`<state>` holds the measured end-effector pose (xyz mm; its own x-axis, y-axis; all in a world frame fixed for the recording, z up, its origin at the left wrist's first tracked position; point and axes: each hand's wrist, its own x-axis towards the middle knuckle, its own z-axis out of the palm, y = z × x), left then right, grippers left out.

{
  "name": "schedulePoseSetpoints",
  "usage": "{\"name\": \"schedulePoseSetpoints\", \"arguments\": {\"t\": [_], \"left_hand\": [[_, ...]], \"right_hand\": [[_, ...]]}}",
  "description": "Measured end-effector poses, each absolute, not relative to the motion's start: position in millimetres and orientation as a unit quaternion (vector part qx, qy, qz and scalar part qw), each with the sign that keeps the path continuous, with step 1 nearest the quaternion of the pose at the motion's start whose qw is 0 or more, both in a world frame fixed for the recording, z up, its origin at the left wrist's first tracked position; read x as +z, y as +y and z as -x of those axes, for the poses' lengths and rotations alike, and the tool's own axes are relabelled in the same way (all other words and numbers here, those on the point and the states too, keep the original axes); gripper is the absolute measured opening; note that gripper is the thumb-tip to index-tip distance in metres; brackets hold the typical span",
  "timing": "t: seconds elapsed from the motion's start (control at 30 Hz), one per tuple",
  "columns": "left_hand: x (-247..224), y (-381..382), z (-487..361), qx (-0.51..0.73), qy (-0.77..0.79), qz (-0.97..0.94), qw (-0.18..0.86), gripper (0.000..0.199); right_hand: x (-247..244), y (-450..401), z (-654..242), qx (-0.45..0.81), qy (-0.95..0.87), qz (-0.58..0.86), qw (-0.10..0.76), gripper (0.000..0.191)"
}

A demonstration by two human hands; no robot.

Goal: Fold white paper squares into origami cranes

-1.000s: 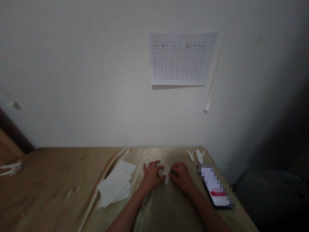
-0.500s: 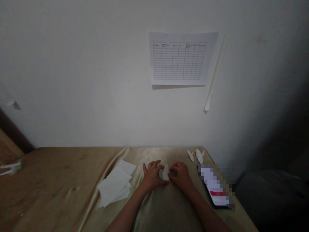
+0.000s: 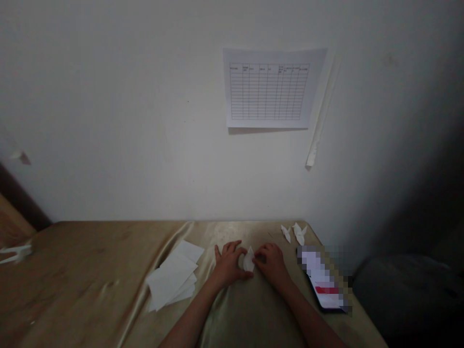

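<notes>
So there's one folded paper (image 3: 249,260) on the bench (image 3: 90,290), between both hands, long axis toward the wall (image 3: 145,121). Left hand's (image 3: 229,263) grip is clamped on it; right hand (image 3: 272,261) is at its right edge, too dim to tell if pinching. Also two folded bits (image 3: 299,234), one phone (image 3: 331,303), at least three sheets (image 3: 174,273).

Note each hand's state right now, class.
Left hand: partly closed, holding the small white paper.
Right hand: curled at the paper's edge; grip cannot be told.

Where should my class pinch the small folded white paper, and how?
Probably pinch the folded white paper by its right edge, from the right: it looks small, its tip points away, and the left hand frames its left side.
</notes>
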<state>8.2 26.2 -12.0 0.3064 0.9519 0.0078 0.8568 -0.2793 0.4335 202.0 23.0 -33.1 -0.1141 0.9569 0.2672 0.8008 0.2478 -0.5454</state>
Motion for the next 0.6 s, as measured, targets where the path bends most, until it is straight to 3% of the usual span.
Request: {"name": "schedulePoseSetpoints", "arguments": {"t": [0.6], "left_hand": [[-11.8,24.9,-8.0,0.140,0.572,-0.788,0.180,0.075]], "right_hand": [[-34.8,26.1,-204.6,0.138,-0.731,0.596,0.301,0.007]]}}
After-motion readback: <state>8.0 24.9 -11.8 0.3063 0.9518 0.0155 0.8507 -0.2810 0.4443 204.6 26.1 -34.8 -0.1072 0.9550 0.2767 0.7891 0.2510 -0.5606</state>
